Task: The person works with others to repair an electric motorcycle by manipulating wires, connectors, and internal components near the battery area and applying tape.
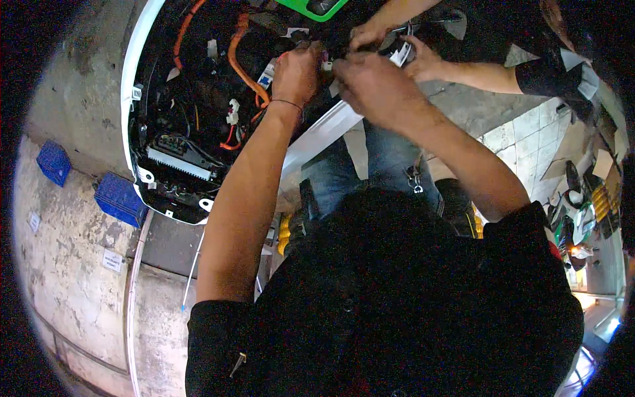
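Observation:
Both my arms reach over the edge of a vehicle's open engine bay (192, 109). My left hand (297, 73) is closed, its fingers curled inside the bay beside a thick orange cable (239, 63); what it grips is too dark and blurred to make out. Close to its right, my right hand (377, 89) has its fingers bent together above the white body panel (324, 129), and anything in them is hidden. Just beyond it, another person's hand (364, 34) and that person's second hand (424, 63) work around a pale, shiny part (401, 54).
A green-framed device (321, 9) lies at the far edge of the bay. A white connector (233, 111) and a finned metal part (178, 163) sit low in it. Blue boxes (120, 198) are by the stained wall on the left. Assorted clutter (582, 218) stands at far right.

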The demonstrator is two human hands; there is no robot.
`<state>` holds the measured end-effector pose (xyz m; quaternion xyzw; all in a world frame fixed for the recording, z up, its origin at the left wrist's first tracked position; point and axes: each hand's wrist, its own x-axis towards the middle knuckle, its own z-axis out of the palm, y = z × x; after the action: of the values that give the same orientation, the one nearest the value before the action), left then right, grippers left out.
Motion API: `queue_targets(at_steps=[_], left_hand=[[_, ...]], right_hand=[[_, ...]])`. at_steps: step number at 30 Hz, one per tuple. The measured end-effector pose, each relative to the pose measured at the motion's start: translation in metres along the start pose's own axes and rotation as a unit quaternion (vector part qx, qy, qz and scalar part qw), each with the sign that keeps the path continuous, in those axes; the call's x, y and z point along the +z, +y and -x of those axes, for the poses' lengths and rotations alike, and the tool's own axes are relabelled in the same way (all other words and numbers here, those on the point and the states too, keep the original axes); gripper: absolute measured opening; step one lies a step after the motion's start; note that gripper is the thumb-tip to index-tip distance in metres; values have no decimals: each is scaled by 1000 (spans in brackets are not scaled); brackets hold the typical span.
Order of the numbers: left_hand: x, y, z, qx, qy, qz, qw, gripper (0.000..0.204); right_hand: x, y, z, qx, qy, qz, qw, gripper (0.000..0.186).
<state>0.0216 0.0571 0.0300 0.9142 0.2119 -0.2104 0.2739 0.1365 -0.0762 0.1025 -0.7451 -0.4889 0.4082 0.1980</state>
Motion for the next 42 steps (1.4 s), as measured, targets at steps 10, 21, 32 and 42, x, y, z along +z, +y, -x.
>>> queue_targets(at_steps=[10, 21, 32, 42], left_hand=[[-15, 10, 1, 18, -2, 23, 1000, 31], [-8, 9, -2, 17, -19, -3, 1000, 21], [-4, 5, 1, 18, -3, -27, 999, 17], [-12, 11, 1, -3, -9, 9, 1000, 35]], right_hand=[[-45, 1, -21, 49, -165, -66, 983, 24], [-10, -4, -29, 148, -121, 32, 981, 27], [-13, -14, -28, 118, -101, 73, 985, 29], [-49, 71, -50, -34, -170, -39, 984, 22]])
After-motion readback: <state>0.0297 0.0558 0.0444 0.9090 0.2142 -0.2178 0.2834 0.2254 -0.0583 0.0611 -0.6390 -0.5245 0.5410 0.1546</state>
